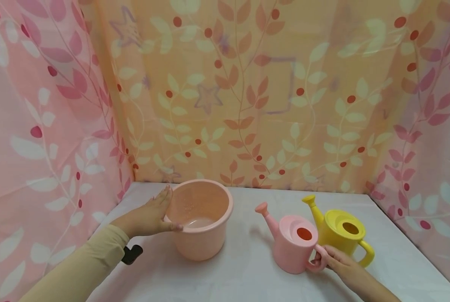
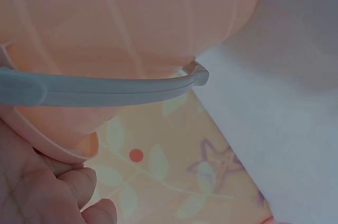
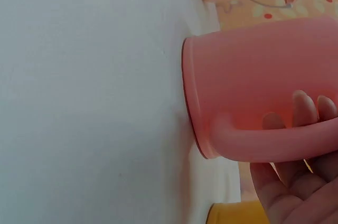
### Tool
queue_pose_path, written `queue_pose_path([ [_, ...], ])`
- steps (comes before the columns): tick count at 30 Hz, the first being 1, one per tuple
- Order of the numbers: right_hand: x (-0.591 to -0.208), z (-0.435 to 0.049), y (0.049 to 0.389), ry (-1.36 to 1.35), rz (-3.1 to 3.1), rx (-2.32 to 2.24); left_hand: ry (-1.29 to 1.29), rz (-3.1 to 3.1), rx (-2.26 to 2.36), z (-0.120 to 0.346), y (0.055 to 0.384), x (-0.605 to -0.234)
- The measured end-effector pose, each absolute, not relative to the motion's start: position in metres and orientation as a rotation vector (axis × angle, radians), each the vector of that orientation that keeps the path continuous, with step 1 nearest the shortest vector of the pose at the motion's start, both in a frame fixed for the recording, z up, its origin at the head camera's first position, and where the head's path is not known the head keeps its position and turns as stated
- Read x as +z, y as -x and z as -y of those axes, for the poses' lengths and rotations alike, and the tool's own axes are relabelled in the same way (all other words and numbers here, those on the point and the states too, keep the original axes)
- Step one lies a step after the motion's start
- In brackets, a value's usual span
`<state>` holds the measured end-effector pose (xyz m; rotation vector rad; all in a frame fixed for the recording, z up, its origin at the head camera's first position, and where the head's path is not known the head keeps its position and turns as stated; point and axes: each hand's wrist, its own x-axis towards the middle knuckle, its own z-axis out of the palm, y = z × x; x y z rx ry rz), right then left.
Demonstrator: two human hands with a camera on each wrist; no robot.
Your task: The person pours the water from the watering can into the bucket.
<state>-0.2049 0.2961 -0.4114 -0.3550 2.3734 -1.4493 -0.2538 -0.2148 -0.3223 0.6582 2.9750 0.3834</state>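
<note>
My left hand (image 1: 153, 214) is at the left rim of a peach plastic bucket (image 1: 204, 243), with its fingers extended along the rim and the thumb over the front edge. The bucket stands upright, and its inside shows from above. A grey carrying handle (image 2: 121, 92) hangs down its side in the left wrist view. With curled fingers, my right hand (image 1: 336, 262) grips the handle (image 3: 269, 142) of a pink watering can (image 1: 290, 247). This can is upright, its spout pointing left toward the bucket. Right behind it stands a yellow watering can (image 1: 342, 228), partly covered by the pink one and my hand.
A white-covered table (image 1: 243, 268) carries all of these. Patterned leaf-print cloth walls enclose it: an orange one (image 1: 243, 96) at the back and pink ones on the left (image 1: 40, 138) and right (image 1: 432, 138). A black wrist camera (image 1: 132, 254) hangs under my left sleeve.
</note>
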Motion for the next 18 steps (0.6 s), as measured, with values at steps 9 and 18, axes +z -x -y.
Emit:
queue_pose_path([
  [9, -0.418, -0.281, 0.201, 0.286, -2.361, -1.676, -0.664, -2.975, 0.381, 0.215, 0.253, -0.322],
  [18, -0.417, -0.258, 0.204, -0.139, -2.476, -1.692, -0.669, -2.980, 0.376, 0.215, 0.255, -0.325],
])
